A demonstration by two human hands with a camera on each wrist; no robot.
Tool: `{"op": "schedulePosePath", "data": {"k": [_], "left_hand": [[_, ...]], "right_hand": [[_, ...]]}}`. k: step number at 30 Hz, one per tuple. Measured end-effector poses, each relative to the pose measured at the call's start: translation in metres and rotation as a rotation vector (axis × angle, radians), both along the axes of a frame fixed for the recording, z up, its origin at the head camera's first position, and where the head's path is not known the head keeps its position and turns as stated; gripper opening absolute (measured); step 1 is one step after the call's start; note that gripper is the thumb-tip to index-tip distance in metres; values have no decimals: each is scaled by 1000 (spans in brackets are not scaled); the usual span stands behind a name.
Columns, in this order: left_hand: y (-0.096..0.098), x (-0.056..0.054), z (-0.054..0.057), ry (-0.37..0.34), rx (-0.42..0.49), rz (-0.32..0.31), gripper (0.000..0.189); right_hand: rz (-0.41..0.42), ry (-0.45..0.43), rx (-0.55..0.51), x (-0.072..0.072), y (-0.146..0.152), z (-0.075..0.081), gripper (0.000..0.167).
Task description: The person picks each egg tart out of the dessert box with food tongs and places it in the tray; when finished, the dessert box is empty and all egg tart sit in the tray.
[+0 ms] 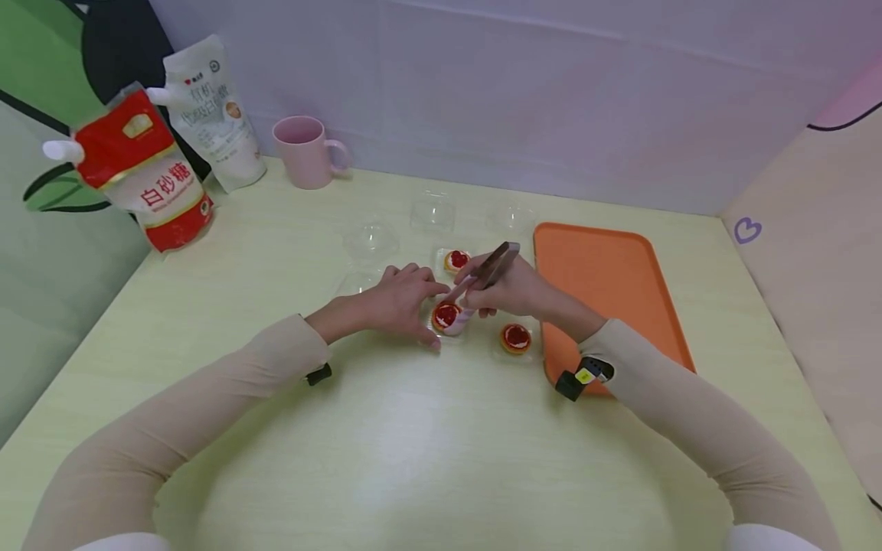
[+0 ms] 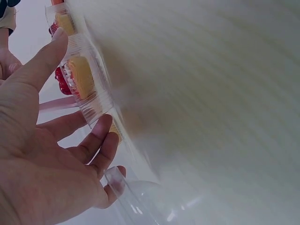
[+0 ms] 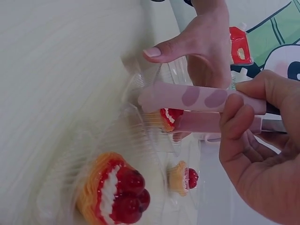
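My right hand (image 1: 506,287) grips a pair of tongs (image 1: 498,264) with pink spotted tips (image 3: 201,97). Those tips are at a cherry tart (image 1: 446,315), one on either side of it, in a clear plastic box base (image 2: 96,77). My left hand (image 1: 405,300) holds this base by its edges, thumb at one side and fingers at the other. A second tart (image 1: 458,261) sits in its base just behind. To the right, a third tart (image 1: 515,338) lies in another clear base, large in the right wrist view. Whether the tips press on the tart is hard to tell.
Right of the tarts lies an orange tray (image 1: 599,268), partly under my right forearm. Several clear lids (image 1: 370,240) stand behind and left of the hands. A pink mug (image 1: 303,153), a red sugar pouch (image 1: 148,172) and a white pouch (image 1: 213,115) stand back left.
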State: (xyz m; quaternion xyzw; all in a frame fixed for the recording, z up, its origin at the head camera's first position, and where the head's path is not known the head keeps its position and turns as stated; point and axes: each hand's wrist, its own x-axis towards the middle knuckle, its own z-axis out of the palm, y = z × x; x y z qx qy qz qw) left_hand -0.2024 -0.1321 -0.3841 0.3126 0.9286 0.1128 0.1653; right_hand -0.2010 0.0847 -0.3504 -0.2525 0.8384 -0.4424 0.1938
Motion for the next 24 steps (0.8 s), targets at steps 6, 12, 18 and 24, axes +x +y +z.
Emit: {"op": "schedulePosePath", "data": {"k": [6, 12, 18, 24], "left_hand": [[3, 0, 2, 5, -18, -2, 91], [2, -1, 3, 23, -39, -15, 90], [2, -1, 1, 34, -25, -25, 90], [1, -1, 0, 18, -21, -14, 92]], "right_hand": [[-24, -5, -39, 1, 13, 13, 20], [-126, -29, -85, 1, 39, 35, 24], [-277, 27, -94, -5, 76, 58, 24], [-385, 113, -66, -14, 110, 68, 28]]}}
